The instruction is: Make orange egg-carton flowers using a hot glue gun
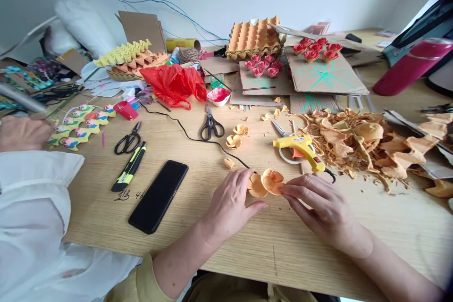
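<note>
Two orange egg-carton pulp flowers sit side by side between my hands. My left hand (231, 198) rests on the table with thumb and fingers apart, its fingertips touching the edge of the left flower (257, 186). With thumb and fingers pinched together, my right hand (318, 203) grips the rim of the right flower (272, 181). Two more pulp flowers (237, 137) and a small pulp scrap (229, 163) lie just beyond. A yellow hot glue gun (299, 145) lies on its side past my right hand, over a pair of scissors (279, 128).
Black-handled scissors (211, 127), shears (129, 141), a utility knife (130, 167) and a phone (158, 197) lie leftward. Pulp scraps (354, 141) are heaped at right. Red flowers (262, 65) stand on cardboard behind. A co-worker's hand (24, 132) is at far left; a pink bottle (410, 66) stands right.
</note>
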`<move>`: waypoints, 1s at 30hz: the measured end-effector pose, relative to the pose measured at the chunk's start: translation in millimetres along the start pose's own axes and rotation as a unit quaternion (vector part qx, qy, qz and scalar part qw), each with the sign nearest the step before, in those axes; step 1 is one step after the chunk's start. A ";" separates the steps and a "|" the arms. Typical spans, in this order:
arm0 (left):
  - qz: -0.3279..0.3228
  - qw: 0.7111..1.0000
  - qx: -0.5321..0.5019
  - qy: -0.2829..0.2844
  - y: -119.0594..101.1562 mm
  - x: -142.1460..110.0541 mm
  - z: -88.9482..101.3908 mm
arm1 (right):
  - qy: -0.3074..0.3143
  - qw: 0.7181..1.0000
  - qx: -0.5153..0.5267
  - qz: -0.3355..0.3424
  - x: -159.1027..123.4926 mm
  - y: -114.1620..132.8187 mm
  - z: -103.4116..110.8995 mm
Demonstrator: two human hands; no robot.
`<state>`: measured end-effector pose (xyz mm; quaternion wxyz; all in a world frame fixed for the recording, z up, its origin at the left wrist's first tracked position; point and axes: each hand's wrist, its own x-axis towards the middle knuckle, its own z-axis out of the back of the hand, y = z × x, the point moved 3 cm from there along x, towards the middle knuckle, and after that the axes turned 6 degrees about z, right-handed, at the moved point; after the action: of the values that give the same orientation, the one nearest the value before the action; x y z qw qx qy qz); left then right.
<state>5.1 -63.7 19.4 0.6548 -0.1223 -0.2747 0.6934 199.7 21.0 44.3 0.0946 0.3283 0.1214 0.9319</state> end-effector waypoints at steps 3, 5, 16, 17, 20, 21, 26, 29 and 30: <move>0.017 1.000 -0.026 -0.003 1.1 0.8 -2.4 | 0.013 1.000 -0.003 0.012 -0.5 2.4 -5.5; 0.023 0.999 -0.049 -0.001 0.9 1.7 -2.8 | 0.022 1.000 -0.006 0.021 -0.1 2.7 -8.5; 0.054 0.991 -0.118 0.034 -2.0 2.0 -0.5 | 0.034 0.998 0.013 0.050 2.7 5.9 -15.2; 0.057 0.990 -0.122 0.035 -2.0 2.0 -0.2 | 0.038 0.998 0.017 0.052 2.8 5.7 -16.1; 0.066 0.989 -0.127 0.040 -1.6 2.0 -0.1 | 0.048 0.997 0.023 0.055 1.5 4.1 -18.6; 0.067 0.989 -0.128 0.043 -1.5 2.0 -0.1 | 0.051 0.997 0.024 0.057 0.8 3.5 -19.4; 0.067 0.988 -0.135 0.045 -1.1 2.2 0.5 | 0.067 0.995 0.019 0.067 -0.7 2.8 -21.9; 0.067 0.987 -0.138 0.047 -0.8 2.4 0.6 | 0.071 0.995 0.018 0.070 0.4 3.5 -22.2; 0.067 0.987 -0.138 0.049 -0.7 2.4 0.5 | 0.073 0.995 0.018 0.071 0.7 3.6 -22.2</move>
<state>5.1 -61.5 20.7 0.5965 -0.2634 -0.3267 0.6842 184.7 14.1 29.0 0.0136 0.2691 0.1215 0.9553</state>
